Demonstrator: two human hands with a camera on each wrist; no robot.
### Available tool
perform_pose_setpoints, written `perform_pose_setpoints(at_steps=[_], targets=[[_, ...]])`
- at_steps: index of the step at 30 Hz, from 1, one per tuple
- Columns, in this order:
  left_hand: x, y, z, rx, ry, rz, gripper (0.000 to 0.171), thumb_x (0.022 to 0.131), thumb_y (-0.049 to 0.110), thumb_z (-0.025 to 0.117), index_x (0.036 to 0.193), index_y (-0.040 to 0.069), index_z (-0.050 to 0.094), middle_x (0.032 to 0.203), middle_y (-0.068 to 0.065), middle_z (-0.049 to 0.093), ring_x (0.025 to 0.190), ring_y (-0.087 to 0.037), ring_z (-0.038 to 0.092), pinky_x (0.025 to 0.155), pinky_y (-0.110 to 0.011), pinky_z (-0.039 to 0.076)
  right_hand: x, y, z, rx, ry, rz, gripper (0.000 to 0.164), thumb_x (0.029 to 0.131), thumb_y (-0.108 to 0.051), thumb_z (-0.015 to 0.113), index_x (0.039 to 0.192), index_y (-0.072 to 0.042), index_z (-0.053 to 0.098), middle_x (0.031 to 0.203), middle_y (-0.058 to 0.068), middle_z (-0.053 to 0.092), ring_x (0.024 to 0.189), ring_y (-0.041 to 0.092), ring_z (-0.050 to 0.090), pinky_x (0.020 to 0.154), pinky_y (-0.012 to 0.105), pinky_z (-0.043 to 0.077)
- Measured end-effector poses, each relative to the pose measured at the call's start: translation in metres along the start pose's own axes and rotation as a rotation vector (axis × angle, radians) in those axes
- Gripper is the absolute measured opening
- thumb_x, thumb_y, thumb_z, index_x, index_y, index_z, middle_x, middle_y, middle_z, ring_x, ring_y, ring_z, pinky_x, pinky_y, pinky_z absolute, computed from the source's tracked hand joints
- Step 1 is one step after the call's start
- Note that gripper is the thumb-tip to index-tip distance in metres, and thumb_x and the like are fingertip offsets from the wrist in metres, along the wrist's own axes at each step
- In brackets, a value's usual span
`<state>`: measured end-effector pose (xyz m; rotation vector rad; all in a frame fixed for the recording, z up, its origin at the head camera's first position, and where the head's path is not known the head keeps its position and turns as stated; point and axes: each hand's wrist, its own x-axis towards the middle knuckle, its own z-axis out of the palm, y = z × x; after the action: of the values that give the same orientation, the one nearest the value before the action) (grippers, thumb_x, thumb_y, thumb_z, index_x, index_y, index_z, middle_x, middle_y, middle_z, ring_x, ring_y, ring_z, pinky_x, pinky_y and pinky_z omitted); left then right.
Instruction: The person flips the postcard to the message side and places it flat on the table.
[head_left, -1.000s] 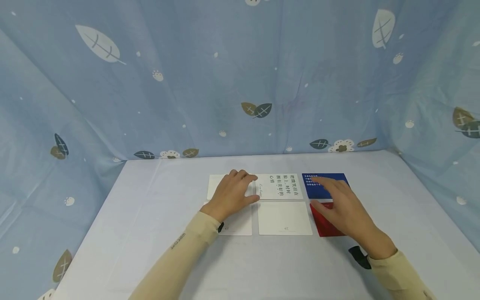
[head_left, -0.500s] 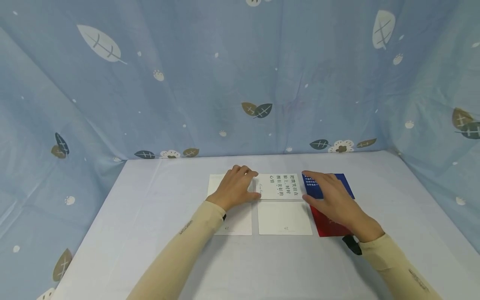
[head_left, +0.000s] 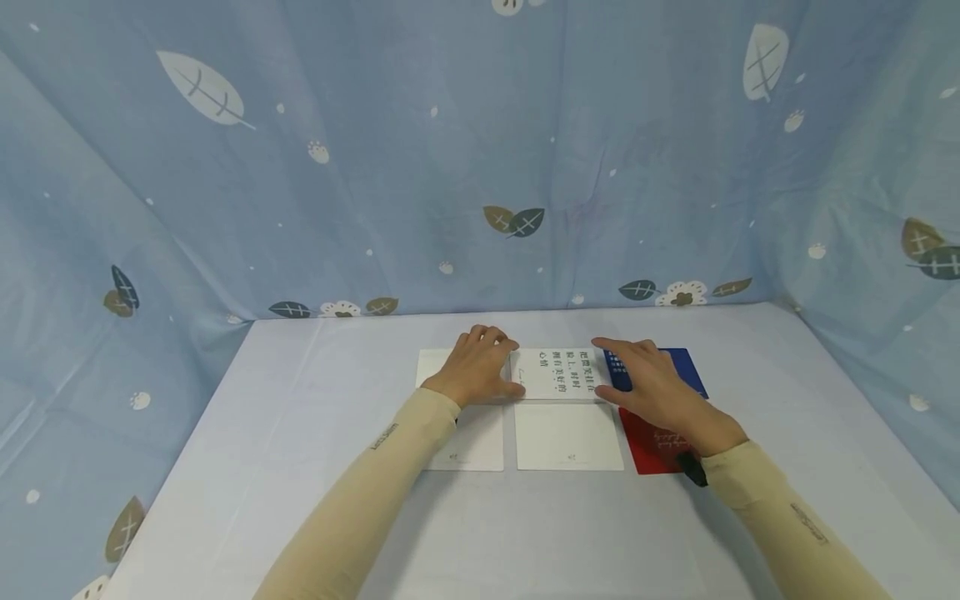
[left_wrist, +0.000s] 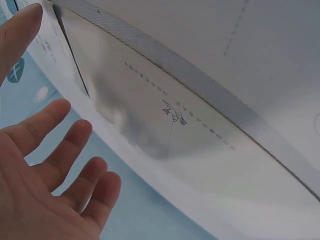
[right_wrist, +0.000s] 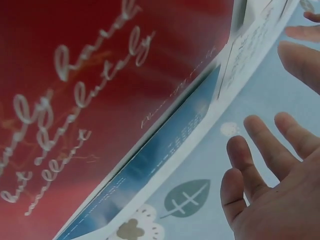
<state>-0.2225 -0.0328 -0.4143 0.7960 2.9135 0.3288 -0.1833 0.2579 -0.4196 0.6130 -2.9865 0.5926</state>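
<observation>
A white card printed with dark characters (head_left: 558,372) lies flat in the middle of the back row, between my two hands. At its left edge is my left hand (head_left: 477,367), thumb and fingers spread, partly covering a white card (head_left: 430,367). My right hand (head_left: 660,396) stands at the right edge, over parts of a blue card (head_left: 686,371) and a red card (head_left: 648,442). Both wrist views show separated, loosely bent fingers with nothing between them. Whether the fingertips touch the printed card, I cannot tell.
Two more white cards lie in the front row: a middle card (head_left: 568,437) and a left card (head_left: 476,442) partly under my left wrist. A white cloth (head_left: 540,533) covers the table. Behind hangs a blue curtain (head_left: 360,167) with leaf prints.
My right hand has moved left, from over the blue and red cards to the printed card's right edge. The left hand has shifted slightly right and away. The cards stay put.
</observation>
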Motion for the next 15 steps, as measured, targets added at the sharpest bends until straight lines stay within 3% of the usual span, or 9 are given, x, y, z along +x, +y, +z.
perform_pose_setpoints(at_steps=[9, 15], targets=[[0.009, 0.000, 0.003, 0.028, -0.048, -0.031, 0.075, 0.084, 0.055, 0.077, 0.145, 0.016, 0.056, 0.147, -0.006, 0.048, 0.141, -0.031, 0.034, 0.116, -0.046, 0.027, 0.014, 0.000, 0.003, -0.002, -0.112, 0.055, 0.084, 0.084, -0.032, 0.084, 0.154, -0.014, 0.042, 0.147, 0.018, 0.052, 0.128, 0.042, 0.043, 0.097, 0.057, 0.034], [0.012, -0.001, 0.003, 0.035, -0.077, -0.049, 0.078, 0.083, 0.059, 0.077, 0.145, 0.016, 0.056, 0.149, -0.007, 0.046, 0.142, -0.031, 0.032, 0.117, -0.046, 0.026, 0.018, 0.000, 0.002, -0.018, -0.147, 0.049, 0.084, 0.084, -0.034, 0.083, 0.154, -0.012, 0.042, 0.147, 0.019, 0.052, 0.126, 0.042, 0.043, 0.094, 0.055, 0.034]])
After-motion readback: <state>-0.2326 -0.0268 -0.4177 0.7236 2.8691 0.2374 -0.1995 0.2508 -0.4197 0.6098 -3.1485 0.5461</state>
